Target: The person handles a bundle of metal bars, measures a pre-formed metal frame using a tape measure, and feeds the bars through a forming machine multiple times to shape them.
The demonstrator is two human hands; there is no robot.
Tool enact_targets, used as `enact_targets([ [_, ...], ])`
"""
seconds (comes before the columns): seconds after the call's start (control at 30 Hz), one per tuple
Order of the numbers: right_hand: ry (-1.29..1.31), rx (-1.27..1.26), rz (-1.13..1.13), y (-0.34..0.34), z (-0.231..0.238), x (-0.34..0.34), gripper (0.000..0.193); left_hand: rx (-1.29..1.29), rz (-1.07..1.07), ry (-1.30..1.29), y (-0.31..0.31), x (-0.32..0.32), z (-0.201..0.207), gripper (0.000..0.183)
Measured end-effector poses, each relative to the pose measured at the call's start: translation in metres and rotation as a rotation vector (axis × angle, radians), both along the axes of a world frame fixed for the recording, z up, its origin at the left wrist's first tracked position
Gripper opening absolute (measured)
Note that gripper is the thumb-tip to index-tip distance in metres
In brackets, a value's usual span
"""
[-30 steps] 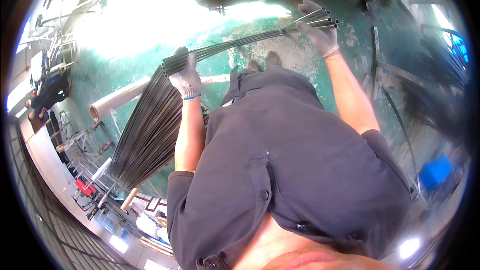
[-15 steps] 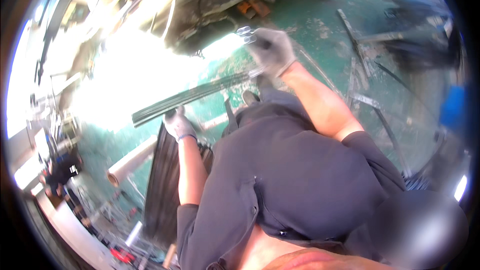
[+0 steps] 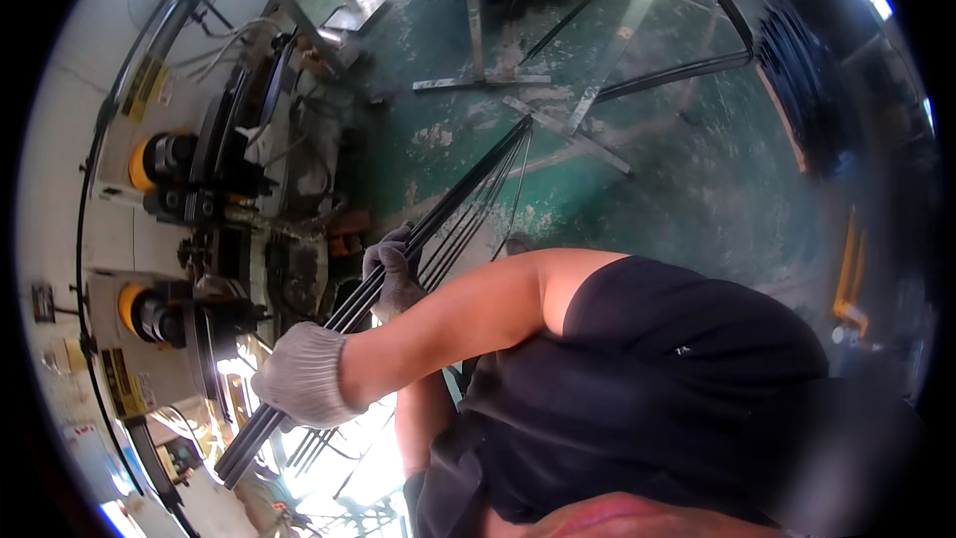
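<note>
Both my hands wear grey knit gloves and are closed around a bundle of long, thin dark strips [image 3: 453, 209]. The bundle slants from the lower left up to the floor stands ahead. My right hand [image 3: 304, 376] grips it near its lower left end, the arm crossing in front of my body. Farther up, my left hand [image 3: 395, 277] wraps the bundle, its forearm partly hidden behind the right arm. Beside the bundle, several thin strips [image 3: 476, 227] fan out loosely below it. Whether those belong to the held bundle I cannot tell.
On the left stand machines with round yellow-and-black parts [image 3: 164, 161] and cables. Metal stands [image 3: 476, 30] rise from the worn green floor [image 3: 687, 209]. Dark strips hang on a rack [image 3: 812, 90] at the right, near a yellow metal frame [image 3: 848, 274]. Bright glare lies at the lower left.
The view has swung round to the machines and stands. My right hand has come from the bundle's far end across my body to its lower left, now gripping it; the left still holds on.
</note>
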State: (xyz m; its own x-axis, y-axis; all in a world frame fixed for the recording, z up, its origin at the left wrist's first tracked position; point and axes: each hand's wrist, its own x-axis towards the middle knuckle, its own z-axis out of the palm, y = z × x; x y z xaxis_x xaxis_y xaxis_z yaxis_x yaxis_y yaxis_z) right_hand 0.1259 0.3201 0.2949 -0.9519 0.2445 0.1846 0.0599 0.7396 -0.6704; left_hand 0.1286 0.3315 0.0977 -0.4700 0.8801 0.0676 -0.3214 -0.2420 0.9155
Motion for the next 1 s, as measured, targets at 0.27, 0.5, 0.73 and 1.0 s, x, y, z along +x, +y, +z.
enact_targets([
  [0.27, -0.066, -0.699, -1.217, 0.111, -0.215, 0.271, 0.048, -0.112, 0.038, -0.489, 0.03, -0.038, 0.058, 0.016],
  [0.5, 1.782, -1.92, -1.077, 0.21, -0.36, 0.398, 0.043, -0.136, -0.099, -0.484, 0.111, 0.037, 0.075, 0.032],
  [0.73, 1.884, -1.577, -0.844, 0.245, -0.26, 0.48, 0.022, -0.328, 0.01, -0.768, 0.201, 0.049, 0.03, 0.04],
  [1.0, 1.768, -1.168, -0.904, 0.352, -0.142, 0.49, 0.043, -0.581, -0.134, -1.08, 0.333, 0.071, -0.082, 0.037],
])
